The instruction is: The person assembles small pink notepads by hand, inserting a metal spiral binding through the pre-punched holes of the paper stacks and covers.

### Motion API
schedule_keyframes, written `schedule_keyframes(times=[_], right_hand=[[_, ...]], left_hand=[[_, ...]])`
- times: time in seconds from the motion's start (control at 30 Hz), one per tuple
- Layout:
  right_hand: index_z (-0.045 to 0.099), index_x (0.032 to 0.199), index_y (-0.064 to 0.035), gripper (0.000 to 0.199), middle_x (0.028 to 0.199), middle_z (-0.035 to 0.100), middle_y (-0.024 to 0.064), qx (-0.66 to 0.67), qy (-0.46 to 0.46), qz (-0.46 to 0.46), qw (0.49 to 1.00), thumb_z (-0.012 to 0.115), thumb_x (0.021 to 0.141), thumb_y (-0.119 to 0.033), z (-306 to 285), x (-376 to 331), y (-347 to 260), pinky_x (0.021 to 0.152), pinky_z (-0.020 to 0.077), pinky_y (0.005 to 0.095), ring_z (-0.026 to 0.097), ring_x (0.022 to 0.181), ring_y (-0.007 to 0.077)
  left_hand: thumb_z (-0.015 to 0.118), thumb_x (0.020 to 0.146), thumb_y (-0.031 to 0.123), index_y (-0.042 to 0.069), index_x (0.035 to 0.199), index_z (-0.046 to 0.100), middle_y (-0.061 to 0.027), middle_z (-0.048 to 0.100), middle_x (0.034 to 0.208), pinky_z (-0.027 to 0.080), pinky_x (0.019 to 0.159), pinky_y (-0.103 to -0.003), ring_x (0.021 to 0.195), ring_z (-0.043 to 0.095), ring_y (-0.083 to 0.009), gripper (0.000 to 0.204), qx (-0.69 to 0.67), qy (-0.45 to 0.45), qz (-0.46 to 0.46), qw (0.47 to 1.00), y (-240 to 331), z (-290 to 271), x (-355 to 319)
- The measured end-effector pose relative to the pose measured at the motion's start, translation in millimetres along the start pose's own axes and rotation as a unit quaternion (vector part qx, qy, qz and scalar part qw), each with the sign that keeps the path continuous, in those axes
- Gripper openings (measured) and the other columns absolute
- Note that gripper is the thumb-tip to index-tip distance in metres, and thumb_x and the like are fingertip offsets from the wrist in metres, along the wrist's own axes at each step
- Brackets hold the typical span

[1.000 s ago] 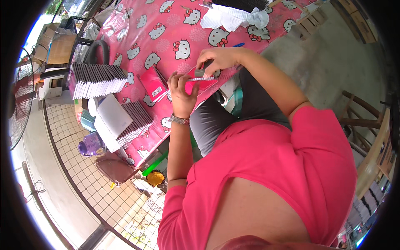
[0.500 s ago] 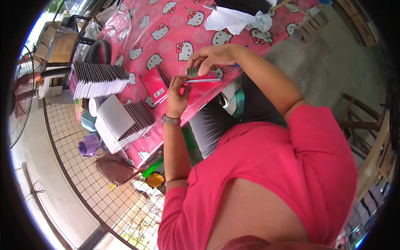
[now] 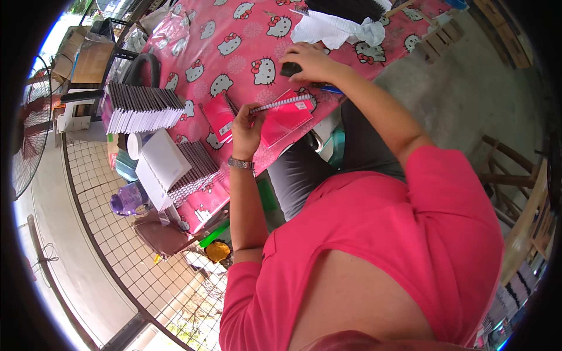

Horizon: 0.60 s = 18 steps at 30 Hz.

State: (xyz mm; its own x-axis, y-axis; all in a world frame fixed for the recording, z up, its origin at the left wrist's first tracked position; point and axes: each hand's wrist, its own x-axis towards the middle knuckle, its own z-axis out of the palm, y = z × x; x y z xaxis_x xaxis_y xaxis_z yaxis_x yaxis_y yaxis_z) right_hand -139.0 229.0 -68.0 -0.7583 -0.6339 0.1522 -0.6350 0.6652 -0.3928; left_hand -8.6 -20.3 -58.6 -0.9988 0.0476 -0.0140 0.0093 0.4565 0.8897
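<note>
We are holding a pink spiral-bound notebook (image 3: 285, 120) with our left hand (image 3: 246, 130), the fingers clamped on its near corner beside the wire spine, so it is lying half on the pink cartoon-cat worktop (image 3: 234, 47) and half over the edge above our lap. Our right hand (image 3: 308, 63) is reaching farther out, fingers closed together over a small dark object (image 3: 289, 69) that is resting on the worktop; what it is we cannot tell. A second pink booklet (image 3: 218, 115) is lying just left of the left hand. Beyond that, a stack of grey spiral notebooks (image 3: 140, 108) is standing near the far-left edge, and a lower pile topped by a white sheet (image 3: 163, 164) is sitting nearer us. Crumpled white paper (image 3: 336, 29) is lying past the right hand.

We are judging the notebook's overhang as the weak point: with only one corner pinched, any loosening could let it be sliding off onto the tiled floor (image 3: 117, 245).
</note>
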Motion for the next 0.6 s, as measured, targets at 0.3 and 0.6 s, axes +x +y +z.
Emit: schedule_keyframes(times=[0.3, 0.6], right_hand=[[0.055, 0.134, -0.0103, 0.056, 0.129, 0.055, 0.0158, -0.037, 0.084, 0.072, 0.993, 0.07, 0.084, -0.032, 23.5, -132.9, -3.7, 0.101, 0.0396, 0.0507, 0.051, 0.118, 0.0374], [0.06, 0.129, -0.0101, 0.057, 0.115, 0.058, 0.0094, 0.152, 0.172, -0.025, 0.973, 0.077, 0.077, -0.026, -5.0, -81.2, -123.0, 0.095, 0.042, 0.0446, 0.055, 0.108, 0.0295]], left_hand=[[0.07, 0.093, 0.011, -0.005, 0.106, 0.065, -0.0039, 0.069, 0.084, 0.054, 0.066, -0.023, 0.071, 0.069, -0.0129, 0.022, -0.148, 0.193, -0.015, 0.97, -6.5, 17.9, -14.9], [0.069, 0.092, 0.006, -0.005, 0.106, 0.069, -0.0053, 0.072, 0.085, 0.054, 0.065, -0.024, 0.074, 0.066, -0.008, 0.018, -0.12, 0.259, 0.035, 0.958, -2.0, 38.7, -14.2]])
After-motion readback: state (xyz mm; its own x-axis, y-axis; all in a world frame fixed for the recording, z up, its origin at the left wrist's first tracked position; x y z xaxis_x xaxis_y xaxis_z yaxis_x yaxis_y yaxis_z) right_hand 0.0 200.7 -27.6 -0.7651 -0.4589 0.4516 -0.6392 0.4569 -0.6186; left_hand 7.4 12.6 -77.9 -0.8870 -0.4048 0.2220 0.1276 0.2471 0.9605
